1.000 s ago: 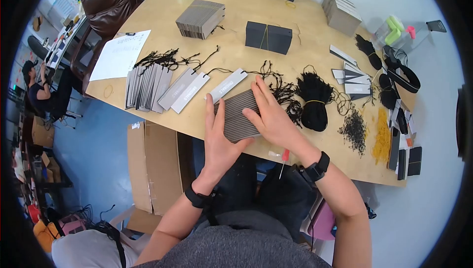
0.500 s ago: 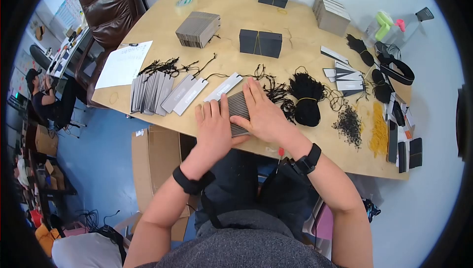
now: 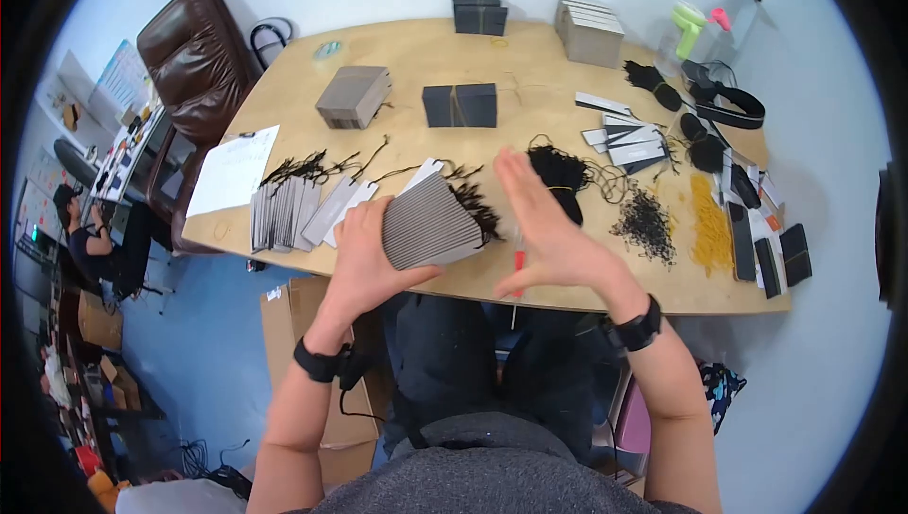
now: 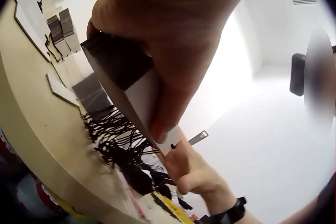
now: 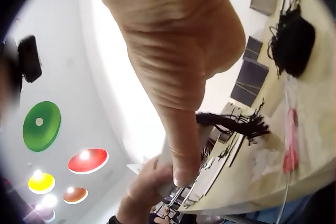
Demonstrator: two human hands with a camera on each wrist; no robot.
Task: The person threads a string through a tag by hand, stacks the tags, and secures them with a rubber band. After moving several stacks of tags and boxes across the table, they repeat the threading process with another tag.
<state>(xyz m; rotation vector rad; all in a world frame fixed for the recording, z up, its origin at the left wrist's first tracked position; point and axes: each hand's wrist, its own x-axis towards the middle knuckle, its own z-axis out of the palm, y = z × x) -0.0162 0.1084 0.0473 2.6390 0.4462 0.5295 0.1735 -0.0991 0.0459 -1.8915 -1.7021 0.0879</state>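
Observation:
A thick stack of grey tags with black cords on its right end is gripped by my left hand, fingers over its left side and thumb along the near edge. In the left wrist view the left hand clasps the stack, cords hanging below. My right hand is right of the stack, fingers extended and thumb apart, holding nothing. A red-handled tool lies beneath it near the table edge. The right wrist view shows the right hand close up, with cords beyond.
Fanned tags lie left, behind them a paper sheet. Farther back stand a grey stack and banded black blocks. Right are a black cord bundle, loose tags, small black pieces and yellow bands.
My right hand has come off the stack and moved right. The left hand has tilted and shifted the stack left, exposing its cords. The head view has shifted.

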